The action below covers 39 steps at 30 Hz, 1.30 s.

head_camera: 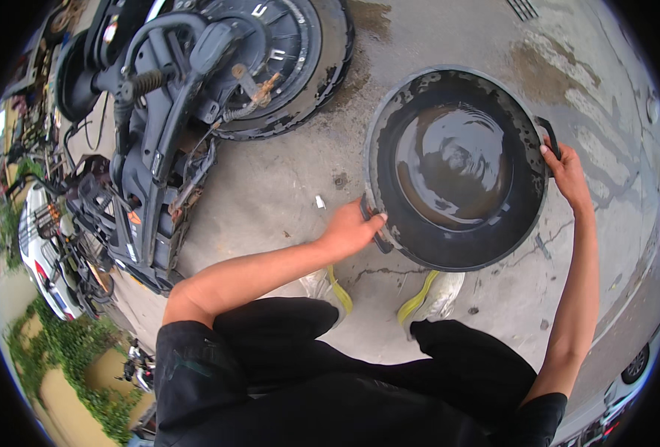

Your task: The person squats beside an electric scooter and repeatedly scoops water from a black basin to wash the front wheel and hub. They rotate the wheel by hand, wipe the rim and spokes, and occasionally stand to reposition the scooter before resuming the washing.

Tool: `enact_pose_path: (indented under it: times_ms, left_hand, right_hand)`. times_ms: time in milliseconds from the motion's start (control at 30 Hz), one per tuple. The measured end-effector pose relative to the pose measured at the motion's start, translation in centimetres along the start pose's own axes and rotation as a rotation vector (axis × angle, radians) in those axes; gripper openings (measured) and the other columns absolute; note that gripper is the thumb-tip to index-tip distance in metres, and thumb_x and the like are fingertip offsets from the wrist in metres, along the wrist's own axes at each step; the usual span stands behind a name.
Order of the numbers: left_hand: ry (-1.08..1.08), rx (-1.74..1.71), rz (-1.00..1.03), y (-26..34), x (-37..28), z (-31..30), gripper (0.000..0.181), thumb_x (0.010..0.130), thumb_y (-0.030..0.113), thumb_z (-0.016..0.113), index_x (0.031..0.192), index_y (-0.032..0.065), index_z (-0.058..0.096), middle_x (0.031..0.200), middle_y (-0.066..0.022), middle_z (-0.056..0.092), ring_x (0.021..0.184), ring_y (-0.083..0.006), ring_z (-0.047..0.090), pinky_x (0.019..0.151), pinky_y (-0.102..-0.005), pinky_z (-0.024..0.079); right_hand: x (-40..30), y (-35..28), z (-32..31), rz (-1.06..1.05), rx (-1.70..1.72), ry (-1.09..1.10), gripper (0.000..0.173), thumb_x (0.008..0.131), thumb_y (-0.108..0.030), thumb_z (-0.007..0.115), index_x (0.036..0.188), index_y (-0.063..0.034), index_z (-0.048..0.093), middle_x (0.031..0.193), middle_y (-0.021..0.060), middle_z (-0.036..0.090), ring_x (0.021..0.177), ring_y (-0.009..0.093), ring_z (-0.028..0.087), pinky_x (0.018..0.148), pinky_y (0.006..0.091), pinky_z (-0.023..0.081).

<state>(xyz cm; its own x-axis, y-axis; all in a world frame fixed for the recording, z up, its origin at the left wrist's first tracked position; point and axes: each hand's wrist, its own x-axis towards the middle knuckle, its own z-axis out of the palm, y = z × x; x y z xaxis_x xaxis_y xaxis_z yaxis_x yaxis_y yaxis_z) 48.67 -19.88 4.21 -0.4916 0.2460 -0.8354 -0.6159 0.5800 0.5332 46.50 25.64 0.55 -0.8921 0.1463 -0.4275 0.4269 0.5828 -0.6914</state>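
A large round black basin [458, 248] with two side handles is before me, with rippling water [458, 162] in its bottom. My left hand [353, 228] grips the handle at its lower left, thumb over the rim. On the opposite side my right hand [569, 170] holds the other handle [547, 137], its thumb against the rim. The basin's inner wall is wet in patches near the top. Whether the basin rests on the ground or is lifted cannot be told.
An electric scooter [162, 145] lies on its side at the left, its rear wheel [296, 67] nearest the basin. Wet patches [547, 72] mark the concrete ground [268, 190]. A small white scrap [320, 201] lies there. My shoes [438, 296] stand just below the basin. Parked cars [45, 251] are farther off.
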Motion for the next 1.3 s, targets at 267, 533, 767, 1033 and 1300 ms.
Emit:
enact_pose_path:
  times_ms: [267,533,767,1033,1300]
  left_hand:
    - [-0.157,0.135,-0.067,1.0,0.6,-1.0,0.057,0.094,0.050,0.048,0.118,-0.0019,0.052,0.105,-0.0131,0.063,0.072,-0.0215,0.067,0.062,-0.0343,0.056]
    - [-0.030,0.129,0.042,3.7,2.7,-1.7,0.055,0.091,0.035,0.058,0.125,-0.0051,0.040,0.110,-0.0175,0.060,0.080,-0.0239,0.068,0.065,-0.0376,0.058]
    - [-0.005,0.262,0.164,2.1,4.1,-2.9,0.043,0.087,0.008,0.060,0.123,-0.0046,0.040,0.101,-0.0154,0.063,0.075,-0.0217,0.068,0.060,-0.0344,0.058]
    - [-0.101,0.113,0.151,2.7,3.6,-4.4,0.039,0.085,0.011,0.065,0.117,-0.0042,0.048,0.102,-0.0129,0.062,0.076,-0.0222,0.067,0.057,-0.0346,0.058]
    - [-0.068,0.303,0.135,1.2,5.4,-7.8,0.029,0.088,0.020,0.062,0.102,-0.0032,0.053,0.089,-0.0139,0.063,0.066,-0.0261,0.065,0.069,-0.0392,0.055]
  right_hand:
    - [-1.3,-10.4,4.9,-0.606,-0.565,0.634,0.027,0.092,-0.019,0.060,0.113,-0.0023,0.063,0.104,0.0148,0.067,0.102,0.033,0.061,0.088,0.0340,0.047]
    - [0.6,-2.8,18.3,0.330,0.545,0.259,0.045,0.093,-0.040,0.058,0.118,-0.0027,0.063,0.114,0.0072,0.063,0.103,0.020,0.057,0.087,0.0355,0.045]
    - [-2.7,2.4,22.0,0.516,0.874,0.942,0.032,0.096,-0.034,0.053,0.088,-0.0057,0.066,0.077,0.0006,0.064,0.063,0.012,0.056,0.056,0.0240,0.040]
    - [2.9,-11.1,24.2,-0.093,2.224,-0.388,0.034,0.097,-0.035,0.051,0.096,-0.0029,0.063,0.104,0.0107,0.066,0.102,0.024,0.060,0.085,0.0359,0.050]
    - [1.0,-26.3,22.0,-0.121,1.089,-0.145,0.058,0.099,-0.036,0.050,0.140,0.0024,0.039,0.144,0.0185,0.040,0.131,0.026,0.044,0.105,0.0393,0.038]
